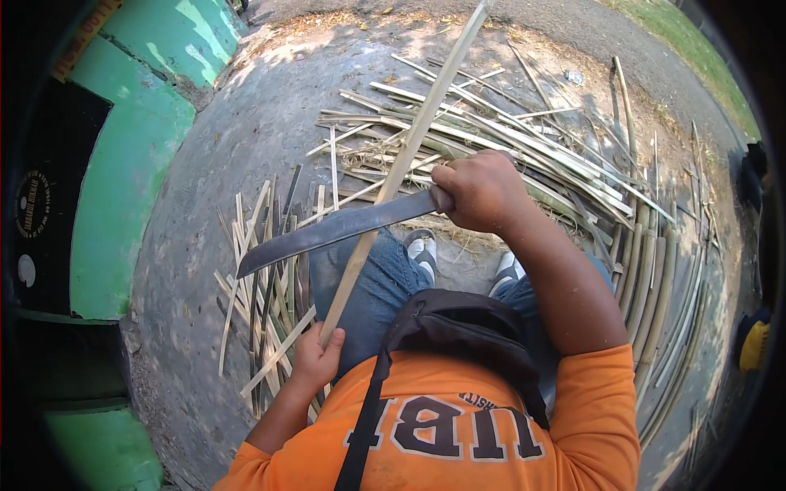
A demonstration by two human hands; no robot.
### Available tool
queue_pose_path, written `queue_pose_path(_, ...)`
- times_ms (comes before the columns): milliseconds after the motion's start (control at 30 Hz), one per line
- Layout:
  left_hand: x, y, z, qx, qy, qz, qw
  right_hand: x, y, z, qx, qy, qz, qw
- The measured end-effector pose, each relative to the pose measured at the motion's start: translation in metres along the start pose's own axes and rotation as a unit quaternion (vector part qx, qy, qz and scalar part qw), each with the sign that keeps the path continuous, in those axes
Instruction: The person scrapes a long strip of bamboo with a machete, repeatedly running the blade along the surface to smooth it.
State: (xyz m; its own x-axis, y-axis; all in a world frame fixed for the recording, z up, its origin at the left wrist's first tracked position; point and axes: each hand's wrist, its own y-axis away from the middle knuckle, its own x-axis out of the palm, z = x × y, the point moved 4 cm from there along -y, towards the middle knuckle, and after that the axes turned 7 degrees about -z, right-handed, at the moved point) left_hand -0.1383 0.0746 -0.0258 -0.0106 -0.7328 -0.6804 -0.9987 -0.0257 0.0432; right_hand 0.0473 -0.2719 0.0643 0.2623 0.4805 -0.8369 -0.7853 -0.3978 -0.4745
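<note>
My right hand [485,192] is closed round the handle of a machete [327,231], whose broad dark blade points left and slightly down. Behind the blade runs a long pale bamboo strip [409,151], crossing it at a slant; whether the two touch I cannot tell. The strip's lower end is gripped by my left hand [318,358], near my left hip. From there it rises up and to the right, past the top edge of the view. Beside my left leg lies a bundle of thin split bamboo strips [266,319].
A large heap of split bamboo [524,155] lies on the ground ahead of my feet. Along my right side stretch long bamboo poles [643,270]. A green wall [123,188] stands at the left. A black waist bag [467,327] hangs over my lap.
</note>
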Motion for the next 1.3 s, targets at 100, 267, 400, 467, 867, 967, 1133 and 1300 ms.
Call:
queue_pose_path(100, -0.002, 0.02, 0.007, -0.024, -0.013, 0.019, 0.999, 0.0, 0.003, -0.016, 0.023, 0.028, 0.004, 0.999)
queue_pose_path(267, -0.005, 0.046, 0.046, -0.082, 0.034, 0.028, 0.996, 0.007, 0.007, -0.03, 0.037, 0.035, 0.02, 0.999)
queue_pose_path(400, 0.002, 0.054, 0.07, -0.173, 0.13, 0.057, 0.975, 0.011, 0.006, -0.018, 0.033, 0.034, 0.037, 0.998)
queue_pose_path(467, 0.002, 0.055, 0.071, -0.204, 0.154, 0.071, 0.964, 0.016, 0.006, -0.011, 0.019, 0.009, 0.047, 0.999)
queue_pose_path(867, 0.004, 0.055, 0.077, -0.235, 0.122, 0.11, 0.958, 0.039, 0.012, -0.024, 0.115, -0.031, 0.132, 0.984)
queue_pose_path(967, 0.001, 0.053, 0.062, -0.127, 0.039, 0.093, 0.987, 0.049, 0.014, 0.002, 0.105, -0.121, 0.17, 0.972)
queue_pose_path(1133, 0.002, 0.048, 0.051, -0.091, -0.002, 0.054, 0.994, 0.061, 0.014, 0.001, 0.049, -0.082, 0.089, 0.991)
queue_pose_path(1300, 0.001, 0.045, 0.039, -0.065, -0.015, 0.029, 0.997, 0.056, 0.007, -0.029, 0.123, -0.043, 0.065, 0.989)
